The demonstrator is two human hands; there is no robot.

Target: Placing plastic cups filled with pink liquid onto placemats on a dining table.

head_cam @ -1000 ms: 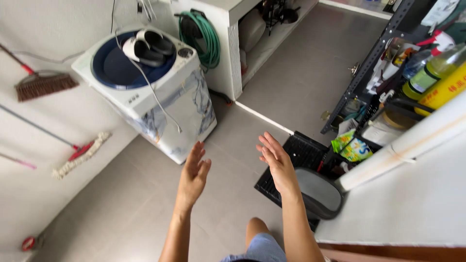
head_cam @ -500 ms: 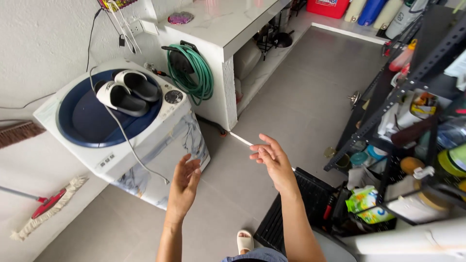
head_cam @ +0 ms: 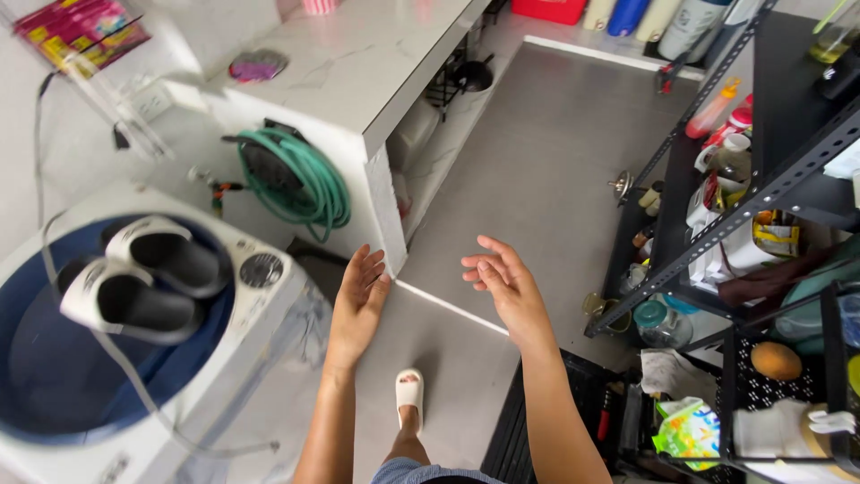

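Both the left hand and the right hand hang empty with fingers spread above the grey floor, beside a washing machine whose blue lid carries a pair of slippers, while the black shelf rack at right holds bottles, jars and packets.

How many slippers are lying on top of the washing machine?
2. Both lie side by side on the washing machine lid: one slipper nearer the front, the other slipper just behind it. A third is on the person's foot on the floor.
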